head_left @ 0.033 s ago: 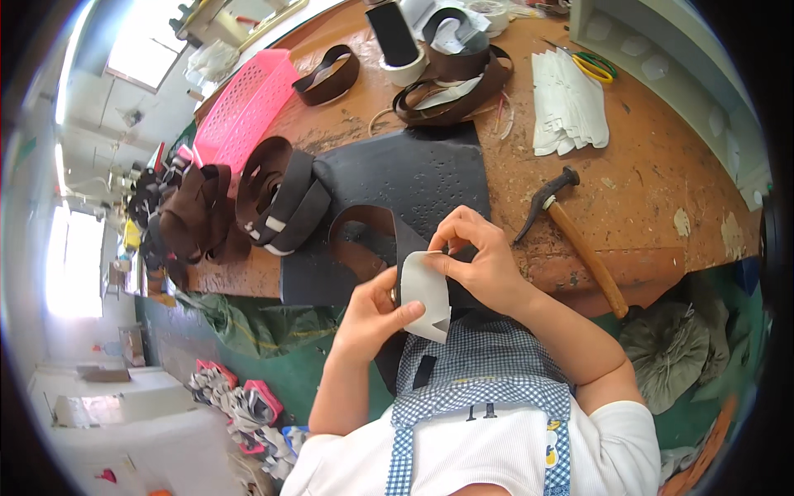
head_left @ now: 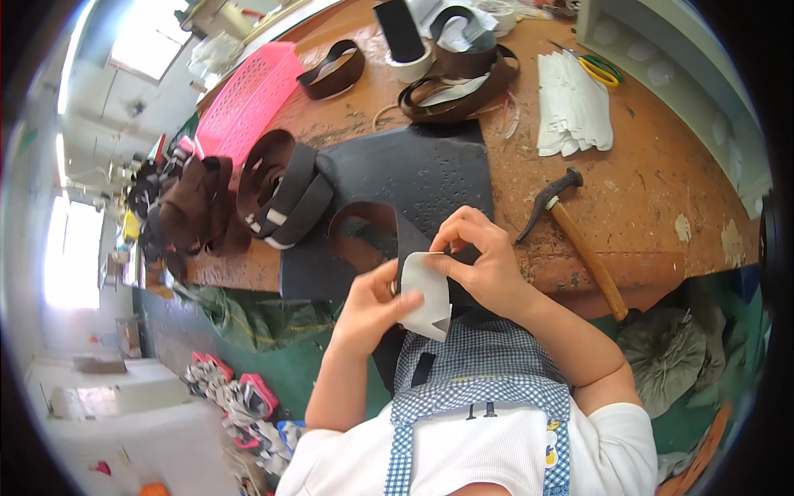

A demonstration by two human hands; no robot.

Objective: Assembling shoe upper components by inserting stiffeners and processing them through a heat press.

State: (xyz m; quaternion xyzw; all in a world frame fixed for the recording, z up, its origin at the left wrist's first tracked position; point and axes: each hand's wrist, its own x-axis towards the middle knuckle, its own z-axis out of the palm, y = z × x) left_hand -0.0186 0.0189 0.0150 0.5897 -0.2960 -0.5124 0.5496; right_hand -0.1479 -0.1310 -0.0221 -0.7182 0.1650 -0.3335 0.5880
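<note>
Above my lap, at the table's near edge, both my hands hold an off-white strip (head_left: pixel 428 307) with a V-shaped notch in its lower end. My left hand (head_left: pixel 370 306) grips its left side, thumb across the front and fingers behind. The thumb and forefinger of my right hand (head_left: pixel 478 258) pinch the strip's top corner. A dark brown strap (head_left: pixel 370 217) runs up from behind the strip and curls over a black perforated mat (head_left: pixel 405 169). Where strip and strap meet is hidden by the strip and my fingers.
A hammer (head_left: pixel 589 260) lies right of the mat. Beyond it are a stack of white strips (head_left: pixel 573 112) and scissors (head_left: pixel 602 73). Rolled brown straps (head_left: pixel 277 194) and a pink basket (head_left: pixel 248 99) are at the left; more straps (head_left: pixel 463 95) lie at the back.
My left thumb has shifted slightly upward on the off-white strip. My right hand keeps its pinch, and the whole view has moved a little.
</note>
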